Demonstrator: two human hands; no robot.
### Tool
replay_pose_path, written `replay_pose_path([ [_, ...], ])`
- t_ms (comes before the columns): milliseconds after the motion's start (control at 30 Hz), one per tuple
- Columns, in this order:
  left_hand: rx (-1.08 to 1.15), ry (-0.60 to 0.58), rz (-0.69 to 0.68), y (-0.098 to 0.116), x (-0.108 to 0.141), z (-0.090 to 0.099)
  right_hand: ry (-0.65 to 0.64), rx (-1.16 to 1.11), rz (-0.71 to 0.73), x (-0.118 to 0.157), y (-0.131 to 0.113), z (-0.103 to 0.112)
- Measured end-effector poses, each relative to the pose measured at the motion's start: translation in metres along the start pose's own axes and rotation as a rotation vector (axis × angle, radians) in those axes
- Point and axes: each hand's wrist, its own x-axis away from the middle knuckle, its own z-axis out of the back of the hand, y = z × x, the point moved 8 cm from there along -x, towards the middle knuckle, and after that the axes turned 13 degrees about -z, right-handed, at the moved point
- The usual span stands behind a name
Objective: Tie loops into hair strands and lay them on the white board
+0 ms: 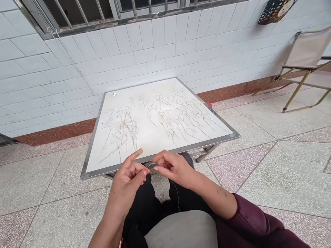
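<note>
My left hand [130, 179] pinches one end of a thin strand [152, 163], wire-like in look, between thumb and a finger. A tan covering wraps the tip of its raised index finger. Close beside it, my right hand [174, 168] has its fingers curled round the strand, which bows between the two hands. The strand's loose tail [178, 198] hangs below my right hand, over my lap. On the white table [152, 144] ahead lie several looped strands [177, 119] with tails at the right, and a loose pile of bent strands [126, 127] at the left.
The table's grey metal edge [103, 169] is just beyond my hands. A small red and white item [114, 94] sits at its far left corner. A tiled wall [155, 51] stands behind. At the right is a folding chair [305, 65]; a patterned bag [275, 12] hangs above.
</note>
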Motion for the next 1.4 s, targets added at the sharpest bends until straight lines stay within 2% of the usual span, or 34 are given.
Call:
replay_pose_path([
  [233,-0.120,0.088,-0.052,0.010,-0.002,-0.005,0.020,-0.049,0.008,0.002,-0.003,0.002],
  [433,-0.178,0.012,-0.049,0.008,-0.007,-0.003,0.011,-0.058,-0.033,0.000,0.003,-0.001],
  [600,-0.232,0.020,-0.087,0.013,-0.010,-0.003,0.093,0.040,0.044,0.000,0.000,-0.002],
  [767,-0.327,0.057,-0.108,0.015,-0.012,-0.001,0.077,0.075,0.101,0.001,-0.001,-0.009],
  [867,-0.351,0.097,-0.116,0.015,-0.012,0.004,0.072,0.047,0.060,0.002,0.005,-0.013],
  [967,-0.344,0.122,-0.133,0.016,-0.013,0.007,0.124,0.006,-0.012,0.002,0.011,-0.012],
  [1033,-0.348,0.108,-0.137,0.016,-0.014,0.007,0.157,0.015,-0.011,0.003,0.011,-0.011],
  [1167,-0.352,0.057,-0.140,0.014,-0.014,0.002,0.205,0.092,0.086,0.006,0.003,-0.010],
  [1400,-0.365,0.074,-0.142,0.014,-0.014,0.003,0.317,0.356,0.321,0.016,-0.018,-0.013],
])
